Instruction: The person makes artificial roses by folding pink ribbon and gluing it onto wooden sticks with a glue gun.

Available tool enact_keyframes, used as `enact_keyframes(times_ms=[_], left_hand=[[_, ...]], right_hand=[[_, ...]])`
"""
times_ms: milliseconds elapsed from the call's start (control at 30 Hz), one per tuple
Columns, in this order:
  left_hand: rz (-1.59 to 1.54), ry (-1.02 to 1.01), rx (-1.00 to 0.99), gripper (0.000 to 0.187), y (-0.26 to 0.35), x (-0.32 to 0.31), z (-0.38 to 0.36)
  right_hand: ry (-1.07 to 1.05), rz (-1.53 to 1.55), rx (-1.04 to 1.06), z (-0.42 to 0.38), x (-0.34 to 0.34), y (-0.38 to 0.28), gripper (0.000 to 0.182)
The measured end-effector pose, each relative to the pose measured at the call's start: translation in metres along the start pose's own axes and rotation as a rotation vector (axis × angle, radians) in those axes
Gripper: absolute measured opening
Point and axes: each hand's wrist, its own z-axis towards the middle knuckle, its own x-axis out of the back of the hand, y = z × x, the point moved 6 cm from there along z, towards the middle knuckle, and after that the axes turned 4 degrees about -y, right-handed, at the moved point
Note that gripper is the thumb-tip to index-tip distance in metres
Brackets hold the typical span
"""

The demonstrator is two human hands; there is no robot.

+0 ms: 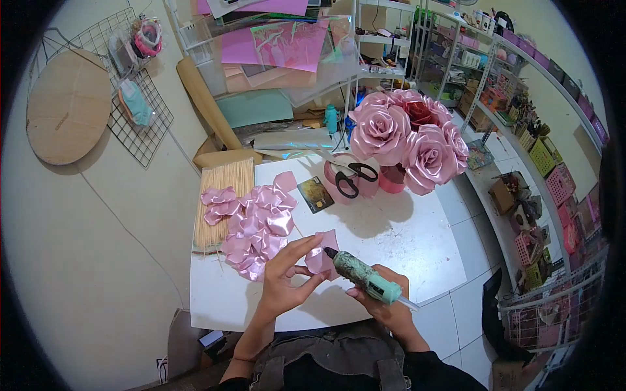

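My left hand [291,277] pinches a pink satin petal [318,260] by its edge, over the front part of the white table. In my right hand [386,306] is a mint-green hot glue gun [368,277] with a dark, speckled front and a clear glue stick out of its back. Its black nozzle points left and overlaps the petal's upper part in this view. Just left of my left hand lies a pile of curled pink satin petals [261,221]. A thin stick shows above my left fingers.
Bamboo sticks [225,173] lie at the table's [417,228] back left, some petals on them. Black-handled scissors [349,177] rest on a pink ribbon roll near a dark card [315,195]. Large satin roses [430,156] stand back right. Shelves [489,117] line the right.
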Motion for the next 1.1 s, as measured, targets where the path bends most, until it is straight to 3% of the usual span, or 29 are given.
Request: enact_keyframes(times_ms=[100, 167, 267, 633, 1100], left_hand=[[-0.011, -0.012, 0.005, 0.058, 0.0, -0.001, -0.001], [-0.021, -0.014, 0.002, 0.058, 0.0, 0.0, -0.001], [-0.048, -0.007, 0.0, 0.058, -0.002, 0.001, -0.002], [-0.064, 0.044, -0.013, 0.059, -0.004, 0.007, -0.001], [-0.051, 0.031, -0.009, 0.056, -0.001, 0.009, -0.003]], right_hand=[[0.014, -0.006, 0.009, -0.001, 0.001, 0.001, 0.022], [0.041, 0.088, -0.127, -0.003, 0.004, 0.012, 0.021], [0.111, 0.049, -0.166, -0.005, 0.012, 0.02, 0.022], [-0.114, 0.031, -0.085, -0.012, 0.012, 0.006, 0.022], [-0.059, -0.028, -0.137, -0.008, 0.012, 0.014, 0.02]])
